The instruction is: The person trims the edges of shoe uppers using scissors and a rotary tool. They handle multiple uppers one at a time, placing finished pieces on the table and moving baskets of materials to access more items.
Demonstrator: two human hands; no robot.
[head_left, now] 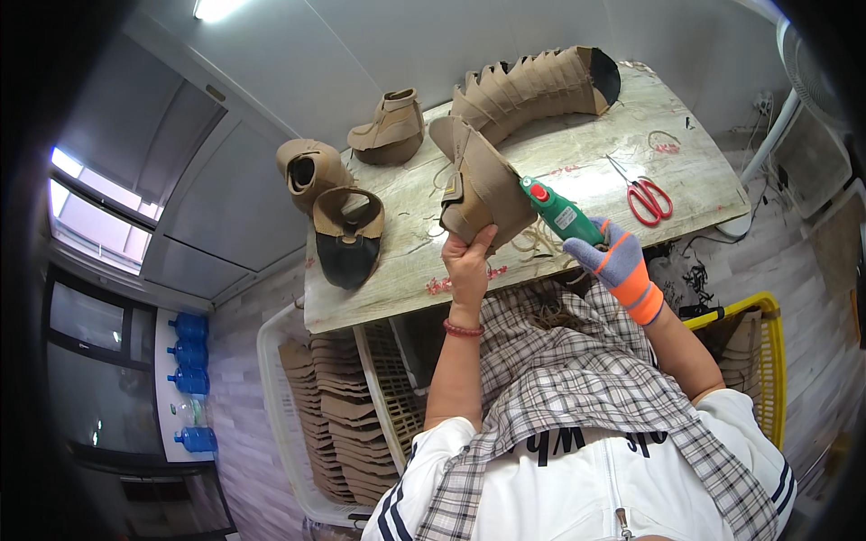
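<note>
Bare and closed, my left hand (pixel 468 269) grips the lower end of a tan shoe upper (pixel 494 185), holding it up over the front part of the table. My right hand (pixel 622 270) wears a grey and orange glove. Its fingers wrap round a green handheld power tool (pixel 564 216) with a red button. The tool's front end meets the right edge of the shoe upper; its very tip is hidden there. Red-handled scissors (pixel 648 199) lie on the table to the right of the tool, blades pointing away from me.
On the worn pale table (pixel 406 266) stand a long nested row of shoe uppers (pixel 532 90) and several single uppers (pixel 347 239) at left. Below are a white basket of stacked tan pieces (pixel 269 361) and a yellow basket (pixel 774 361). A white fan (pixel 810 72) stands at far right.
</note>
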